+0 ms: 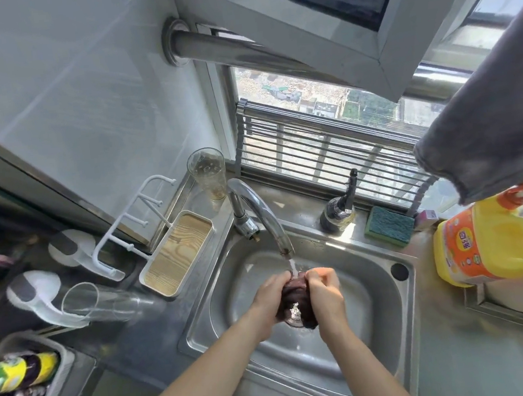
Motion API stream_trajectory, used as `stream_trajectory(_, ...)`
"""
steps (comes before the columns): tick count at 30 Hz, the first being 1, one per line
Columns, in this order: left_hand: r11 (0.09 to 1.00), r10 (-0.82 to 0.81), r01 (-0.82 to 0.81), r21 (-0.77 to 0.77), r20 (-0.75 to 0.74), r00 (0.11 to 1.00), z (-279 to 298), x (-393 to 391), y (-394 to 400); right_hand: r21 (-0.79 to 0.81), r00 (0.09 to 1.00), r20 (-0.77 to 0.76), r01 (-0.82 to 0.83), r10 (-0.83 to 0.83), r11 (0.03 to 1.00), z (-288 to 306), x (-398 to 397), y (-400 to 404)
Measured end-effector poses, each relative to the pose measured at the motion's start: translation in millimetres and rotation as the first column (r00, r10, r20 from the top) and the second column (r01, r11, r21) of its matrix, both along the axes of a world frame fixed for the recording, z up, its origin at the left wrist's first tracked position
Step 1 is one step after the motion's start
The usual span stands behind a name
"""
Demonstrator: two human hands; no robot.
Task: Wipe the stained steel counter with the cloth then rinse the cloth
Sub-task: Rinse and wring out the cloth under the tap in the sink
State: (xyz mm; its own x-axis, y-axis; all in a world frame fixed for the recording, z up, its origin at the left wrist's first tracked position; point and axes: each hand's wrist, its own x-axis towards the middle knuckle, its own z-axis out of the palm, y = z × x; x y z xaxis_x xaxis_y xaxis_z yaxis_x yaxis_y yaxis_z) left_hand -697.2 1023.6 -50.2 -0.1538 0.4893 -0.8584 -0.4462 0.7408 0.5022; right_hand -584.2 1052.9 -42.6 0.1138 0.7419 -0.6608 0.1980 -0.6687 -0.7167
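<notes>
A dark, wet cloth (297, 307) is bunched up over the steel sink (391, 313). My left hand (269, 300) grips its left side and my right hand (323, 291) grips its right side, fingers curled round the fabric. Water runs from the curved chrome tap (265, 216) onto the top of the cloth between my hands. The steel counter (464, 363) spreads to the right of the sink and also to its left.
A yellow detergent jug (491, 244), a green sponge (389, 224) and a dark pump bottle (339, 212) stand behind and right of the sink. A wood-lined tray (178, 251), a white rack (137, 223) and two clear glasses (209, 174) are at the left. A grey towel (485, 129) hangs upper right.
</notes>
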Motion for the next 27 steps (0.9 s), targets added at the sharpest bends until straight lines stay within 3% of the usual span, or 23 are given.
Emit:
stream_trajectory(3,0.996,0.037,-0.028,0.085,-0.106,0.994,-1,6,3,0.052,0.987,0.118,0.107,-0.112,0.993,5,-6,-6)
stream_trajectory(6,0.989,0.077,-0.068,0.134,-0.06,0.995,3,13,9,0.199,0.983,0.183,-0.054,0.018,0.978,19,-27,-32)
stream_trajectory(11,0.992,-0.02,0.033,0.119,-0.107,0.994,7,32,13,0.016,0.99,0.138,0.035,-0.037,0.999,0,-14,16)
stream_trajectory(13,0.991,-0.083,0.094,0.099,-0.117,0.99,11,33,18,0.083,0.979,0.201,0.006,-0.023,0.997,3,-11,21)
stream_trajectory(17,0.999,-0.008,0.011,0.044,-0.059,0.998,21,3,23,0.295,0.925,0.317,-0.308,0.211,0.905,21,-32,-25)
stream_trajectory(19,0.999,0.009,-0.007,0.036,-0.055,0.998,20,3,18,0.292,0.882,0.395,-0.386,0.257,0.875,17,-32,-22)
stream_trajectory(23,0.985,-0.144,0.151,0.083,-0.087,0.986,20,15,6,0.108,0.934,0.319,-0.206,0.163,0.973,-1,-10,22)
stream_trajectory(27,0.994,-0.086,0.088,0.072,-0.03,0.996,24,1,8,0.024,0.989,0.106,-0.106,0.103,0.994,-9,-8,17)
